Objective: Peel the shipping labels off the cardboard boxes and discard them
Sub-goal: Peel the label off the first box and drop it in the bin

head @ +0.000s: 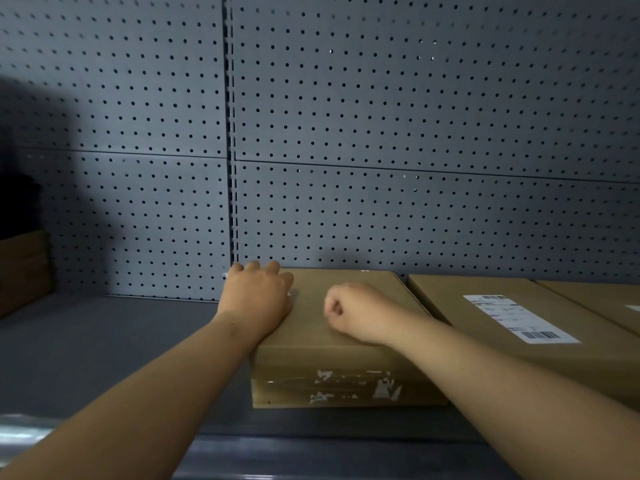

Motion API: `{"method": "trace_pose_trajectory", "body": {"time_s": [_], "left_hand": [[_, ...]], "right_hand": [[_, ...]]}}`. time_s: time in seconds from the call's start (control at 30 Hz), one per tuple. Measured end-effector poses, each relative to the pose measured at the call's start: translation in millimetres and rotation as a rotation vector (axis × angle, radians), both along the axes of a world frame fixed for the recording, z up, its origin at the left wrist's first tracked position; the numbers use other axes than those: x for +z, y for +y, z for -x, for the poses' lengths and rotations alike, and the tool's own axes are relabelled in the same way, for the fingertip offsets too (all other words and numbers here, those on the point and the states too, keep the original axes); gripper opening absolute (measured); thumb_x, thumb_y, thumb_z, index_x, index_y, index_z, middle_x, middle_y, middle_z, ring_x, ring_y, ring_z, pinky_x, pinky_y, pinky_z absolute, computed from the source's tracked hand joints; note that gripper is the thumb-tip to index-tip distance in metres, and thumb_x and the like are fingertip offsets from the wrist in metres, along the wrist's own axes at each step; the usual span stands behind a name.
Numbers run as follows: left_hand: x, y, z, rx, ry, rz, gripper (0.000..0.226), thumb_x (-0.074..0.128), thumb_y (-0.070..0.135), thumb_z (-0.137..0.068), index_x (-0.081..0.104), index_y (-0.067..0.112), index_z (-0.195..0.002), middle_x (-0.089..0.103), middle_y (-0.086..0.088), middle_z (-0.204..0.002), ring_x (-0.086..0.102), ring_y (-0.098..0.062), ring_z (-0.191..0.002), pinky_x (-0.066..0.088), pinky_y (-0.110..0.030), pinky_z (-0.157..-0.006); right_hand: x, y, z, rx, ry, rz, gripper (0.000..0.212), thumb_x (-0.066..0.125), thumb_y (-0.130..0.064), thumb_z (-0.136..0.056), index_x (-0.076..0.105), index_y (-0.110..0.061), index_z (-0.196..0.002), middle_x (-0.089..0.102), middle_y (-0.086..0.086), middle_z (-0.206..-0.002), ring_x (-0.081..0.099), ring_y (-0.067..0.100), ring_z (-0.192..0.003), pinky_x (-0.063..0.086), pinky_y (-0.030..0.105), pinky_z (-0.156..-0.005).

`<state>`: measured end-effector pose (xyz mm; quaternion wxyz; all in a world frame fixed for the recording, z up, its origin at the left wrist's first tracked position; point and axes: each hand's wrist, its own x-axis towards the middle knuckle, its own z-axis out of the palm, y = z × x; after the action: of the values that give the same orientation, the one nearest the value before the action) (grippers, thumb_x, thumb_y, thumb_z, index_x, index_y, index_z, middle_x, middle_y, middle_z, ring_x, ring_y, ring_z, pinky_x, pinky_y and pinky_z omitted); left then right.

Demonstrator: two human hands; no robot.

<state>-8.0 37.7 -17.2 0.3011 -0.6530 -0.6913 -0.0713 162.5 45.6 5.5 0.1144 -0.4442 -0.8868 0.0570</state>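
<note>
A grey perforated metal back panel rises behind a dark grey shelf carrying flat brown cardboard boxes. The nearest brown cardboard box sits mid-shelf, its front edge scarred with torn white label scraps. Touching its right side lies a second brown cardboard box bearing an intact white shipping label with barcodes, its print too small to read. The left hand rests flat on the near box's far left corner, its grip loose, fingers curled over the edge. The right hand lies on the box top, grip closed in a fist; what it holds, I cannot tell.
</note>
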Motion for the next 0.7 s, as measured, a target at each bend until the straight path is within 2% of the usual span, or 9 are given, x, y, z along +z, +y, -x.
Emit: {"method": "trace_pose_trajectory", "body": {"time_s": [0.03,0.1,0.2,0.27,0.33,0.4,0.47,0.57,0.7], "left_hand": [[0,1,0,-0.002,0.003,-0.004,0.030,0.041,0.038,-0.092,0.059,0.018,-0.107,0.058,-0.003,-0.108,0.057,-0.027,-0.099,0.042,-0.040,-0.088],[0,0,-1,-0.008,0.009,-0.008,0.031,0.042,0.038,-0.092,0.059,0.018,-0.108,0.058,-0.004,-0.108,0.057,-0.027,-0.099,0.042,-0.040,-0.088],[2,-1,0,-0.011,0.026,-0.011,0.031,0.040,0.037,-0.093,0.057,0.018,-0.110,0.058,-0.003,-0.108,0.057,-0.027,-0.099,0.042,-0.040,-0.089],[4,-1,-1,-0.014,0.024,-0.021,0.029,0.040,0.036,-0.093,0.057,0.019,-0.110,0.058,-0.002,-0.106,0.057,-0.026,-0.097,0.042,-0.039,-0.088],[7,0,-4,-0.027,0.012,-0.043,0.028,0.039,0.033,-0.092,0.057,0.021,-0.110,0.058,-0.001,-0.104,0.057,-0.024,-0.095,0.043,-0.037,-0.086],[13,2,-10,-0.053,-0.012,-0.077,0.028,0.039,0.031,-0.093,0.056,0.022,-0.114,0.058,-0.001,-0.105,0.057,-0.023,-0.095,0.043,-0.036,-0.085],[23,6,-21,-0.088,-0.038,-0.107,0.030,0.038,0.030,-0.094,0.053,0.023,-0.119,0.059,-0.001,-0.109,0.058,-0.024,-0.097,0.044,-0.037,-0.086],[36,13,-47,-0.155,-0.039,-0.133,0.033,0.037,0.030,-0.095,0.051,0.024,-0.125,0.060,-0.003,-0.112,0.059,-0.025,-0.098,0.045,-0.037,-0.084],[46,24,-94,-0.274,-0.053,-0.146,0.035,0.035,0.030,-0.096,0.047,0.025,-0.130,0.061,-0.005,-0.110,0.060,-0.026,-0.096,0.047,-0.036,-0.080]], "right_hand": [[-3,-7,6,0.057,0.002,0.013,0.016,0.053,-0.016,-0.093,0.067,-0.010,-0.092,0.065,-0.002,-0.095,0.058,0.012,-0.084,0.044,0.018,-0.071],[-3,-5,7,0.078,-0.007,0.031,0.015,0.053,-0.014,-0.092,0.067,-0.010,-0.092,0.063,-0.001,-0.090,0.056,0.011,-0.082,0.044,0.017,-0.067],[10,26,-17,-0.189,-0.072,-0.025,0.031,0.045,-0.002,-0.091,0.047,-0.007,-0.060,0.053,0.010,-0.068,0.056,0.026,-0.075,0.054,0.036,-0.084],[17,41,-35,-0.314,-0.043,-0.071,0.038,0.041,0.002,-0.088,0.036,-0.011,-0.053,0.037,0.007,-0.059,0.047,0.024,-0.063,0.050,0.035,-0.071],[23,45,-46,-0.326,0.019,-0.084,0.032,0.041,-0.001,-0.090,0.052,-0.003,-0.060,0.051,0.014,-0.065,0.053,0.028,-0.061,0.046,0.035,-0.063],[28,47,-55,-0.290,0.105,-0.114,0.025,0.044,-0.003,-0.091,0.067,0.007,-0.088,0.070,0.021,-0.096,0.066,0.035,-0.089,0.051,0.036,-0.073],[31,46,-64,-0.274,0.163,-0.128,0.026,0.045,-0.003,-0.090,0.066,0.010,-0.099,0.068,0.024,-0.112,0.066,0.039,-0.098,0.049,0.029,-0.066],[30,48,-84,-0.266,0.165,-0.164,0.028,0.044,-0.003,-0.091,0.065,0.011,-0.104,0.067,0.026,-0.113,0.067,0.038,-0.085,0.040,0.021,-0.053],[30,50,-122,-0.297,0.196,-0.256,0.026,0.047,-0.008,-0.093,0.066,0.008,-0.101,0.069,0.022,-0.107,0.067,0.033,-0.093,0.037,0.012,-0.052]]}}
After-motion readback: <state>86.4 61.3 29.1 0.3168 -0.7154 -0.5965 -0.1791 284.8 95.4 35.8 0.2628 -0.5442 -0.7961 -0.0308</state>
